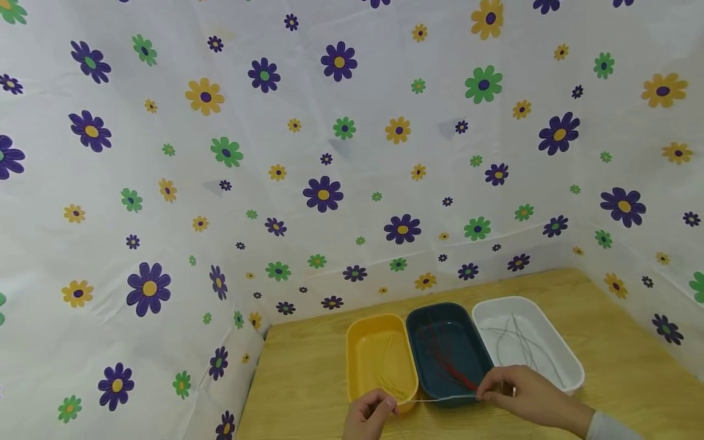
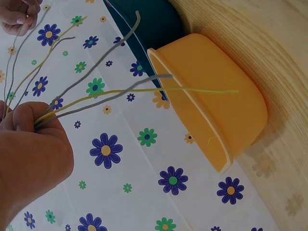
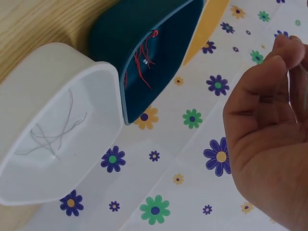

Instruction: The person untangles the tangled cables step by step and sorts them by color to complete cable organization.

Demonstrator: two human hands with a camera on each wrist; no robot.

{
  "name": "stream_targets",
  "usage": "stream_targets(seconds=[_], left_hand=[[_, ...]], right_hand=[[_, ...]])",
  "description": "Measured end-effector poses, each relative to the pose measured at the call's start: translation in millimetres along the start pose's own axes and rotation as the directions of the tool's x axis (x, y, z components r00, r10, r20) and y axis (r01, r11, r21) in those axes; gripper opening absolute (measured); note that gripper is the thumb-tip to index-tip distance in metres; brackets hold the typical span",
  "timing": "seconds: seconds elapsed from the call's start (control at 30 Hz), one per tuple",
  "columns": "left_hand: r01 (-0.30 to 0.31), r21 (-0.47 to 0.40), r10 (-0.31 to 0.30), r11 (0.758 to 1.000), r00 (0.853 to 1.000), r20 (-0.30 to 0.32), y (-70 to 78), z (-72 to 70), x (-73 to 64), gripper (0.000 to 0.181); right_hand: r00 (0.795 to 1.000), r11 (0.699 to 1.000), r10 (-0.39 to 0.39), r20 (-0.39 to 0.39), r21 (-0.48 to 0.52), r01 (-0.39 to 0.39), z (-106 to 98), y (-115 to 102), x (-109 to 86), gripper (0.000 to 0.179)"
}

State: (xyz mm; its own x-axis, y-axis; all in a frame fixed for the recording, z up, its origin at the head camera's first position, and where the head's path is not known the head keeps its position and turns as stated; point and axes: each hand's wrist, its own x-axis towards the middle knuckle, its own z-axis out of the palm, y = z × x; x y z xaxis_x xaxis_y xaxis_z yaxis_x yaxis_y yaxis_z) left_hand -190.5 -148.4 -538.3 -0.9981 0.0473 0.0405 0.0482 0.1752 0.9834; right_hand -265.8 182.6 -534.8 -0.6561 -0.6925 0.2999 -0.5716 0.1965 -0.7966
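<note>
In the head view, a pale string [image 1: 434,400] stretches nearly straight between the two hands, in front of the trays. The left hand [image 1: 370,417] pinches one end of it between thumb and fingers. The right hand [image 1: 530,394] pinches the other end, close to the white tray's front corner. Seen from the left wrist, the left hand's fist also grips a yellow string [image 2: 115,91] together with grey strings [image 2: 91,70], whose loose ends stick out on both sides. The right wrist view shows the right hand's fingers curled inward, their tips partly cut off by the frame.
Three trays stand side by side on the wooden table [image 1: 297,366]: a yellow tray [image 1: 363,348] with yellow strings, a dark teal tray [image 1: 467,330] with red strings [image 3: 139,62], and a white tray [image 1: 574,370] with grey strings [image 3: 60,137]. A flower-patterned sheet [image 1: 374,159] hangs behind and beside them.
</note>
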Motion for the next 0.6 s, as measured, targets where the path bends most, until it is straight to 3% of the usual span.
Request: stream_targets(seconds=[0.1,0.17,0.23,0.3,0.37,0.43,0.53,0.6], left_hand=[[0.027,-0.025,-0.027,0.999,1.000,0.012,-0.4,-1.3,0.9,0.034],[0.027,-0.049,-0.026,0.998,0.999,0.029,-1.7,-1.7,0.6,0.036],[0.025,-0.076,-0.022,0.997,0.999,0.038,-2.9,-2.0,0.4,0.038],[0.015,-0.087,-0.011,0.996,0.999,0.042,-4.0,-2.4,0.4,0.039],[0.017,-0.093,-0.014,0.996,0.999,0.039,-5.0,-3.3,0.5,0.039],[0.034,-0.084,-0.031,0.996,0.999,0.034,-6.2,-4.8,0.4,0.040],[0.084,-0.088,-0.082,0.993,0.996,0.030,-9.3,-7.6,-2.0,0.041],[0.104,-0.081,-0.102,0.991,0.994,0.031,-11.7,-9.7,-3.9,0.042]], right_hand=[[0.999,0.996,-0.021,0.026,0.091,0.019,-0.4,1.4,2.3,0.015],[0.999,0.983,0.021,0.035,0.181,-0.027,-3.0,3.0,3.3,0.017],[0.997,0.969,0.077,0.003,0.234,-0.075,-8.2,6.9,4.4,0.021],[0.985,0.964,0.154,-0.082,0.233,-0.131,-15.2,13.2,4.4,0.026],[0.947,0.963,0.240,-0.213,0.178,-0.204,-22.1,23.9,2.8,0.028],[0.884,0.942,0.336,-0.325,0.128,-0.310,-28.4,37.9,-1.4,0.029],[0.794,0.880,0.437,-0.423,0.017,-0.475,-37.9,60.8,-11.0,0.032],[0.755,0.820,0.482,-0.445,-0.075,-0.568,-45.0,74.6,-19.3,0.040]])
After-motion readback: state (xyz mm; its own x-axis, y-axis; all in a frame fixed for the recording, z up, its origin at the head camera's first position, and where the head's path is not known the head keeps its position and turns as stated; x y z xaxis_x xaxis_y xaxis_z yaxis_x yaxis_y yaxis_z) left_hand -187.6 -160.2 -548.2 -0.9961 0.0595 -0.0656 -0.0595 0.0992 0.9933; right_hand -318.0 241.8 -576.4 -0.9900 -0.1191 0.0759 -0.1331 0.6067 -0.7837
